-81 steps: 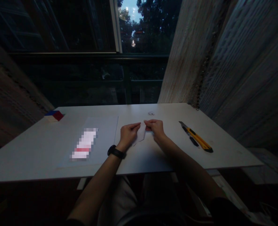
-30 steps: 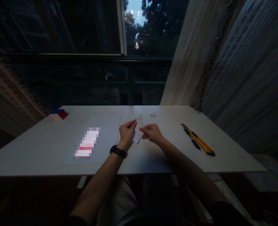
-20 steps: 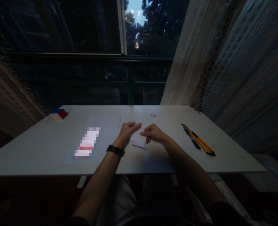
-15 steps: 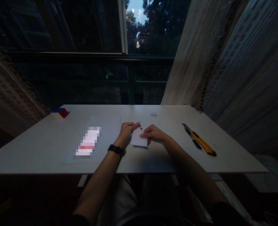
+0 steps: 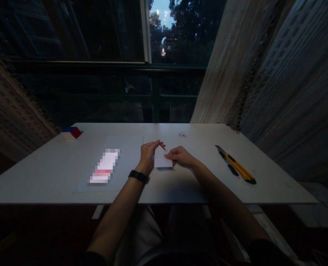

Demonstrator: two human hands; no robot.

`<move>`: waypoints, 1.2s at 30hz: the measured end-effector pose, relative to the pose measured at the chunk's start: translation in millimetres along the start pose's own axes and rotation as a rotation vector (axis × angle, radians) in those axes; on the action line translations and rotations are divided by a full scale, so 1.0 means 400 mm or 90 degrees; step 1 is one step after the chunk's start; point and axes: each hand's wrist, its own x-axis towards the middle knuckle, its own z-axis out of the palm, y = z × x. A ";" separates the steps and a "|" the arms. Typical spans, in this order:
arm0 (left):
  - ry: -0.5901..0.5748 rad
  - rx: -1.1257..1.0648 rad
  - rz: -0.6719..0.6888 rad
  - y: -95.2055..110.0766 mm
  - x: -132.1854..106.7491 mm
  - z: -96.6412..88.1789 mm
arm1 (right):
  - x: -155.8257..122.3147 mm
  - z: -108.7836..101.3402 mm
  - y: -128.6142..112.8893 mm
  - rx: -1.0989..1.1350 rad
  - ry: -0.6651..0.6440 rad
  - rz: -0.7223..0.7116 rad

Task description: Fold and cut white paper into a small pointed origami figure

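Observation:
A small piece of folded white paper point(image 5: 164, 162) is between my hands, just above the middle of the table, with a crease line across it. My right hand point(image 5: 181, 155) pinches its right side, thumb on top and fingers beneath. At the paper's upper left edge, my left hand point(image 5: 149, 153) grips with its fingers reaching along the top; part of the thumb is hard to make out. A black band point(image 5: 137, 176) circles my left wrist.
Left on the white table point(image 5: 53, 173), a phone-shaped bright panel point(image 5: 105, 165), blurred out, lies over a pale sheet point(image 5: 130, 147). A coloured cube point(image 5: 71, 133) sits far left. To the right are a yellow utility knife point(image 5: 240, 168) and a dark pen-like tool point(image 5: 229, 164). A small scrap point(image 5: 182, 134) lies behind.
The paper has tilted and risen slightly in view, with a crease line now showing. My left fingers have shifted up and left and straightened along its edge; my right hand stays pinched.

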 end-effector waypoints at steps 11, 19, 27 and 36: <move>0.042 -0.059 -0.031 0.015 0.025 -0.033 | -0.012 0.001 -0.007 0.025 0.001 0.015; -0.045 0.047 0.025 -0.014 -0.004 0.001 | -0.009 -0.002 0.000 0.033 0.073 -0.003; -0.121 0.064 0.008 -0.029 -0.008 0.002 | -0.006 0.006 0.001 0.052 0.164 -0.057; -0.036 0.037 0.023 -0.026 -0.006 0.007 | -0.002 0.009 0.005 0.038 0.139 -0.041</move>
